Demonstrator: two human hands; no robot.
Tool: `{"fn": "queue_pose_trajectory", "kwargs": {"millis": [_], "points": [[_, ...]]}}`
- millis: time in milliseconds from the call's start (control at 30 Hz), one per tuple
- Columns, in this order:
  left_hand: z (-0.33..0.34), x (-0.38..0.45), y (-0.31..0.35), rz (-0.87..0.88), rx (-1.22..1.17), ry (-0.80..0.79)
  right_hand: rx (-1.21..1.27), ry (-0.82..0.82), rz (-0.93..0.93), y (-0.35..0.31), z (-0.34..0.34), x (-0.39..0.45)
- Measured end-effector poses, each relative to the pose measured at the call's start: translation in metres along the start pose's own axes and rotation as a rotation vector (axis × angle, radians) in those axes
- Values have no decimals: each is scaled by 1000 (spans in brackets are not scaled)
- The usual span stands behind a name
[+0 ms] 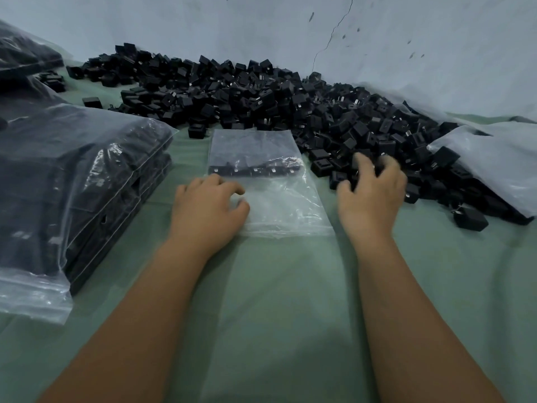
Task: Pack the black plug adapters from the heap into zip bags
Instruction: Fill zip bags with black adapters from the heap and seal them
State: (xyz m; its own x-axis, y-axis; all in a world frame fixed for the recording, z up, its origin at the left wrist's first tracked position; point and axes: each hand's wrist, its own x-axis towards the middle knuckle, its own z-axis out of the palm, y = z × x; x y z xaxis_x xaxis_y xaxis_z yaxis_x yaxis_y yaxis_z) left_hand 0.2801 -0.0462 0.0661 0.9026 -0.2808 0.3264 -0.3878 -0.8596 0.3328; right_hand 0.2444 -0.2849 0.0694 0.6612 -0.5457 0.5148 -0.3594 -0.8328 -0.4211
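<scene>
Your left hand [207, 205] rested curled on the zip bag [261, 181], apparently pinning its mouth for loading; one row of adapters [255, 169] lay inside. Your right hand [372, 187] reached into the heap [261, 97], fingers [363, 162] curled over adapters; blur hid any grip.

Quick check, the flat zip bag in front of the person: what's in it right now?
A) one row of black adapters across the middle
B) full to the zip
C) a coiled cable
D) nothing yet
A: the zip bag shows a single row of black adapters across its middle, clear plastic on both sides of the row, with the left hand resting on its edge.
</scene>
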Motion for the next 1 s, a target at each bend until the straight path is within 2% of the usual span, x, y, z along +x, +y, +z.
{"fn": "queue_pose_trajectory", "kwargs": {"millis": [67,133,267,367,500,567,667,733,800,867,933,1000], "points": [[-1,-1,0,10,-53,6,-45,-169,167,18,-5,3],[0,-1,1,66,-115,-13,21,-221,175,28,-5,2],[-2,-3,3,185,-160,-114,161,-152,89,23,-3,-2],[-3,-5,1,208,-204,-147,253,-139,119,21,-6,-5],[2,-3,-1,213,-139,-204,637,-94,217,15,-15,-11],[4,-2,-1,209,-130,-210,720,-92,212,6,-17,-15],[3,-1,-1,198,-151,-195,659,37,87,-18,-20,-28],[2,0,1,173,-198,-184,707,126,-37,-41,-20,-41],[0,0,3,123,-351,-171,781,114,-167,-64,-18,-58],[-2,-2,4,32,-630,-138,820,44,-280,-82,-15,-73],[-6,-2,4,-82,-852,-56,860,-33,-294,-92,-14,-82],[-7,-1,3,-168,-953,25,865,-33,-292,-93,-13,-84]]}}
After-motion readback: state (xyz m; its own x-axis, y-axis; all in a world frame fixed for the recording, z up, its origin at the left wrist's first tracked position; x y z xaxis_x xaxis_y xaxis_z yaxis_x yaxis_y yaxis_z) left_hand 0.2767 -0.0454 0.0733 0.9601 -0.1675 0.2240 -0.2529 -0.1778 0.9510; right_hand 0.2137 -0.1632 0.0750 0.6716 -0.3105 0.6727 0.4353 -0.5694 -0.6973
